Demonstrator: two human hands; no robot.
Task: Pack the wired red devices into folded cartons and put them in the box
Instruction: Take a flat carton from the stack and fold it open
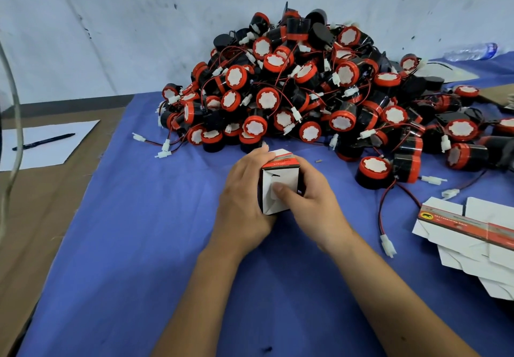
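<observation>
We clamp the small white-and-red cardboard carton in our curled left hand so our right hand, fingers wrapped round it, can thumb its flap shut.

1. A small packing workshop: a heap of identical red devices fills the upper centre of the frame.
2. A stack of flat cartons lies at the right edge.
3. A blue cloth covers the table; a scuffed white wall stands behind.
</observation>
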